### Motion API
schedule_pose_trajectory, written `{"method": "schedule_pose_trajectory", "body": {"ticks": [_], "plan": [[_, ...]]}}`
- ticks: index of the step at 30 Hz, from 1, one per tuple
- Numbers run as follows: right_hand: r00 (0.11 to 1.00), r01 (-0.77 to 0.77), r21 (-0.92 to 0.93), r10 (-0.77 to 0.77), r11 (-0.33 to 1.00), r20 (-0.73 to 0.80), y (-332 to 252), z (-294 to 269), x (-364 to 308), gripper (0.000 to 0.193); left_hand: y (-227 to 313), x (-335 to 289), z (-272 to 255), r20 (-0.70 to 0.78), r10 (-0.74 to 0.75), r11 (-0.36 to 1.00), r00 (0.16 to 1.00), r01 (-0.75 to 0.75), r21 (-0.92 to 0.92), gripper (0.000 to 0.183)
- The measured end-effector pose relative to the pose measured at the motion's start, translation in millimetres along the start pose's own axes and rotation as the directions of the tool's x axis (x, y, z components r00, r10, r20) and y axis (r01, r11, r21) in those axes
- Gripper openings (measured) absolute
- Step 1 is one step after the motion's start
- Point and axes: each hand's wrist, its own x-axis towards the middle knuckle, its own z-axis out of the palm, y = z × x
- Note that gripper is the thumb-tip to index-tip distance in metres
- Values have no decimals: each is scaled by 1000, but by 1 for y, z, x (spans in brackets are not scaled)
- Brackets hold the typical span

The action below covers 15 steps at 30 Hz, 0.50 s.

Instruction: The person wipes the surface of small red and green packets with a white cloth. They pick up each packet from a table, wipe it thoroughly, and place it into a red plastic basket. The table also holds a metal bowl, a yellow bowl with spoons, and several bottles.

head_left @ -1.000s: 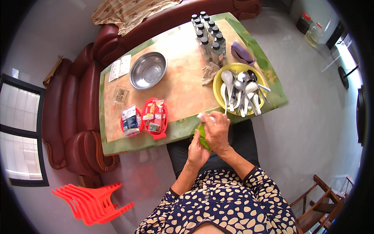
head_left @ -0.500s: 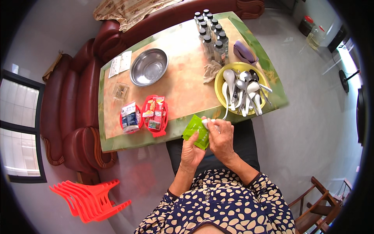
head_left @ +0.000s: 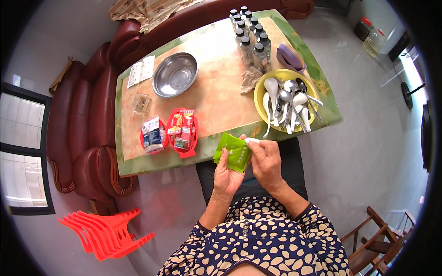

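Note:
A small bright green packet (head_left: 233, 156) is held in my left hand (head_left: 226, 178), thumb across its front, just off the table's near edge. My right hand (head_left: 267, 166) is closed at the packet's right side. Its thumb and fingers pinch a small white piece (head_left: 250, 140), possibly a tissue or wipe, by the packet's upper right corner. Whether the white piece is still partly inside the packet cannot be made out. Beyond my right hand stands a yellow basin (head_left: 261, 108) full of metal and white spoons (head_left: 285, 99).
On the table (head_left: 216, 106) are a metal bowl (head_left: 176, 75), two red baskets of packets (head_left: 182, 133), a clear plastic box (head_left: 141, 104), several black-capped bottles (head_left: 260, 56), a crumpled cloth (head_left: 251, 80) and a purple case (head_left: 290, 58). Red stools (head_left: 106, 234) lie lower left.
The green packet has turned slightly in my left hand. My right hand has shifted a little right, and more of the white piece shows. The view has tilted slightly.

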Motion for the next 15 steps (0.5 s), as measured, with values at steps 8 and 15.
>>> {"method": "schedule_pose_trajectory", "body": {"ticks": [8, 15], "plan": [[1000, 2, 25, -2, 1000, 6, 1, -3, 8, 35, -4, -5, 2, -40, 24, 991, 999, -18, 134, 45], [966, 37, -20, -30, 999, 256, 9, -22, -5, 33, 5, -7, 3, -19, 55, 993, 998, -53, 102, 45]]}}
